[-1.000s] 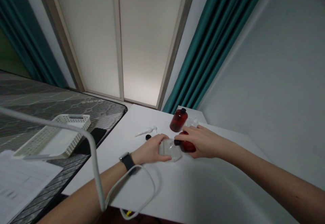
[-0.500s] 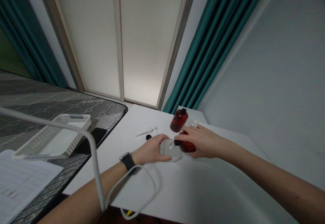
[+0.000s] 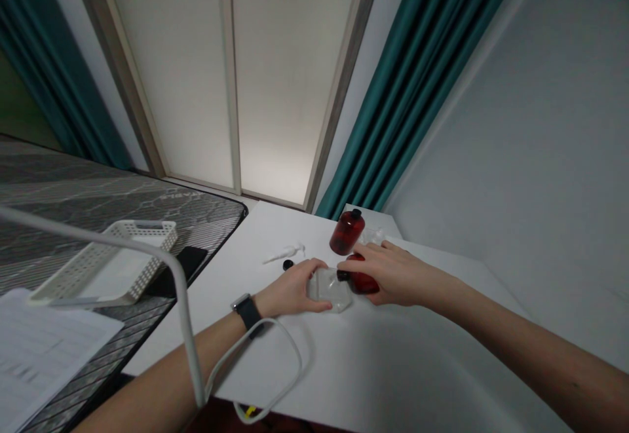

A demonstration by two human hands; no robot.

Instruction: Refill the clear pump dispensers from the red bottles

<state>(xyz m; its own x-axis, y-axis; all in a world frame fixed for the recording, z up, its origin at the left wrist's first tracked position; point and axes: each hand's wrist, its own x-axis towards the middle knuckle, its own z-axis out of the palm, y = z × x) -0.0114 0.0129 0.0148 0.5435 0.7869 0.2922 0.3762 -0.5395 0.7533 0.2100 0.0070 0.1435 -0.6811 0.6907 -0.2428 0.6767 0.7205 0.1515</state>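
On the white table, my left hand is wrapped round a clear, squarish bottle that seems to lie on its side. My right hand grips a reddish-brown bottle, tilted so its black neck points left over the clear bottle. Whether liquid is flowing between them cannot be made out. Just behind my right hand stands a second reddish-brown bottle with a black top. A small black cap and a white pump head with its tube lie beyond my left hand.
Clear plastic lies behind my right hand. A white cable loops across the front left, near my left wrist. On the grey patterned surface at left are a white basket, a dark flat object and papers.
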